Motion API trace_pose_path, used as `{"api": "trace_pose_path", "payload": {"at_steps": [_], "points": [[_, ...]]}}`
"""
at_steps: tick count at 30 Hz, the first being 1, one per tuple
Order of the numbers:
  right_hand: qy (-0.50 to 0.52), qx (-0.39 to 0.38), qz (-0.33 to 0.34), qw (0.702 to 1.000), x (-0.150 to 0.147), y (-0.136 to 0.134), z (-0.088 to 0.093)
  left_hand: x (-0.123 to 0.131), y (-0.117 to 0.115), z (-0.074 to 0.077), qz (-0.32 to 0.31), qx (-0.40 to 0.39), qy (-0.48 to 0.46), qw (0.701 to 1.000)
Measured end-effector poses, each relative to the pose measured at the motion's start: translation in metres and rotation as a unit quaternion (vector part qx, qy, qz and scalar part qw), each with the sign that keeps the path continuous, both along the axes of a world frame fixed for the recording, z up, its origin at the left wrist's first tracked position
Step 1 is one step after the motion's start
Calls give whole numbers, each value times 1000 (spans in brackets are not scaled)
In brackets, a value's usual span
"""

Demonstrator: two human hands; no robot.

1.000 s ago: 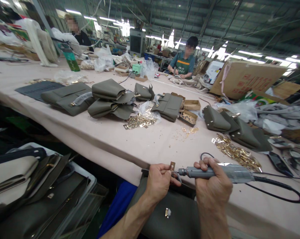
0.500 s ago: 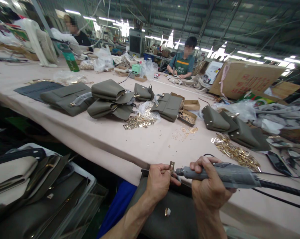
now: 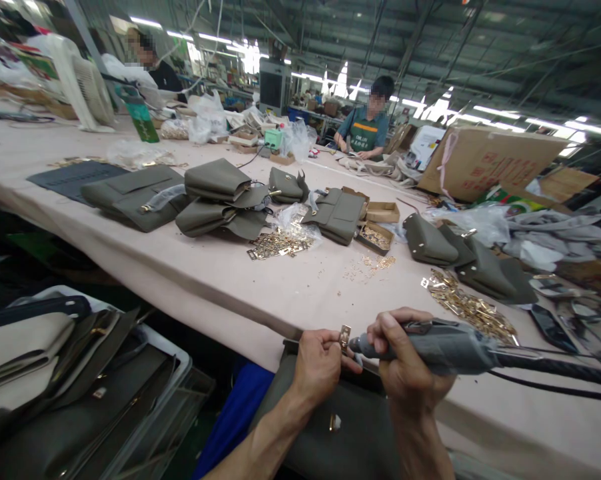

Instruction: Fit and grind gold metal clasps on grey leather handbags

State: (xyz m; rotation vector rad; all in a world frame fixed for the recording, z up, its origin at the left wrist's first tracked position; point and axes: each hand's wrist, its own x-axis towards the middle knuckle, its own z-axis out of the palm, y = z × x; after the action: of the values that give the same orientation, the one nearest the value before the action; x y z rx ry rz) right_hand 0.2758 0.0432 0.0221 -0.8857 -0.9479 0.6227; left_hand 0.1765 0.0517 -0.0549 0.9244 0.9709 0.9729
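Note:
My left hand (image 3: 316, 367) is closed, pinching a small gold metal plate (image 3: 345, 336) at the edge of a dark olive bag (image 3: 300, 437). My right hand (image 3: 410, 363) is wrapped around a grey electric screwdriver (image 3: 448, 348). Its nose points left, close against the plate; the bit's exact contact is hard to make out. The bag lies in front of me below the table edge, partly covered by both forearms. A gold clasp (image 3: 335, 423) with a whitish wrap sits on its face.
Gold hardware (image 3: 470, 307) lies heaped at the right, with more plates (image 3: 280, 245) mid-table. Olive bags (image 3: 220, 200), small boxes (image 3: 375, 237) and a large carton (image 3: 495, 160) stand beyond. A crate of bags (image 3: 180, 353) is at my left. A co-worker (image 3: 368, 127) works opposite.
My right hand has moved slightly left with the screwdriver, bringing its nose closer to the plate. The plate's face shows more fully now. My left hand has stayed nearly still.

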Motion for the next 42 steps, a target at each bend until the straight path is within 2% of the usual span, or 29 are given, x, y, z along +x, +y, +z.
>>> {"api": "trace_pose_path", "payload": {"at_steps": [4,7,12,16,20,23,26,29,31,33,38,42], "points": [[-39,-6,40,998,3,1,0,0,-2,-1,1,14,5,1000],[-74,-27,105,991,9,0,-2,-1,-3,-2,-6,18,2,1000],[-167,-75,189,965,20,-2,-3,-2,-5,-1,-3,9,-6,1000],[-181,-79,258,946,27,-3,-5,-1,-7,-5,12,5,-12,1000],[-156,-54,265,950,31,-2,-5,1,-9,-12,20,-2,-34,999],[-40,-10,280,959,39,1,7,1,-12,-15,23,-4,-58,998],[116,21,209,971,57,12,21,0,-14,-15,9,-3,-77,997],[205,-53,79,974,84,36,17,-3,-16,-13,0,13,-62,998],[215,-144,4,966,101,55,2,-5,-17,-12,-2,39,-35,999],[205,-188,-38,960,114,73,-20,-7,-18,-11,2,59,-4,998],[160,-261,-64,950,123,93,-72,-8,-18,-14,4,60,35,998],[100,-288,-76,949,124,94,-87,-10,-18,-17,8,56,35,998]]}}
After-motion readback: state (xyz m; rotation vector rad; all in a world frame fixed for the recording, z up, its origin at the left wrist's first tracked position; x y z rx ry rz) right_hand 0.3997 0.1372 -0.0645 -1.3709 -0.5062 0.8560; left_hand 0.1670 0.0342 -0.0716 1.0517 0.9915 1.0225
